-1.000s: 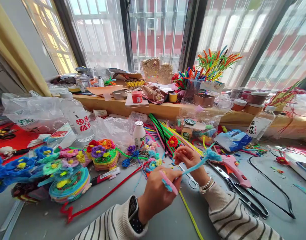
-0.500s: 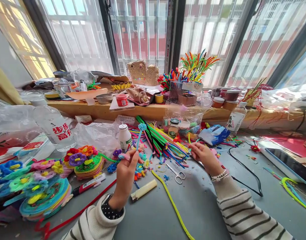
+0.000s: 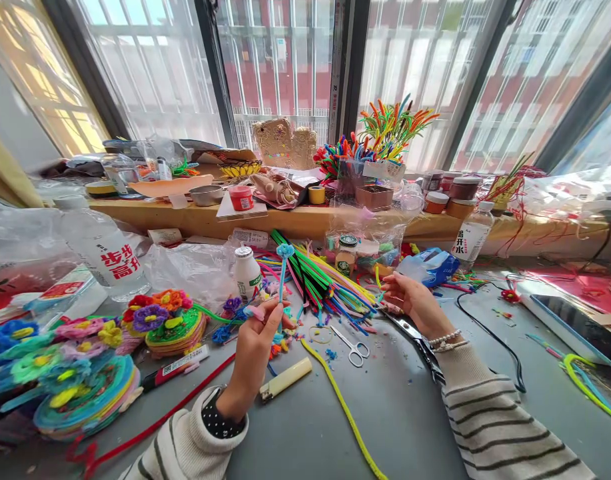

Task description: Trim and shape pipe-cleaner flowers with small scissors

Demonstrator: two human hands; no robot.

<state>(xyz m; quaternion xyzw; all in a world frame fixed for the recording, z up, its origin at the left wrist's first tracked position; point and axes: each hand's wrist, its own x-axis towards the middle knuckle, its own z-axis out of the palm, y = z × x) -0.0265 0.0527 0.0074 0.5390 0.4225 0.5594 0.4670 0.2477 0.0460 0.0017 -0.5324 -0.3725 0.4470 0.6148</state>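
Note:
My left hand [image 3: 258,343] is closed, its fingertips pinching a light blue pipe cleaner [image 3: 282,283] that stands upright. A curled, fluffy blue head [image 3: 284,251] tops this stem. A small pink piece [image 3: 255,312] shows by the same fingers. My right hand [image 3: 418,303] hovers over the table to the right, its fingers loosely bent and apart, with nothing visible between them. Beneath it lies a metal tool with dark handles [image 3: 415,337], partly covered by the hand. Small white-handled scissors [image 3: 356,352] and a bundle of coloured pipe cleaners [image 3: 318,273] lie between my hands.
A cream lighter [image 3: 286,380] and a yellow pipe cleaner [image 3: 342,400] lie in front. Pipe-cleaner flowers [image 3: 85,350] crowd the left, near a large water bottle [image 3: 108,250]. A white bottle [image 3: 246,270] stands behind my left hand. A phone-like device [image 3: 575,327] lies right.
My right hand has shifted slightly right and up, and its fingers look looser. More of the dark-handled tool shows beneath it. My left hand has moved little, still holding the blue pipe cleaner.

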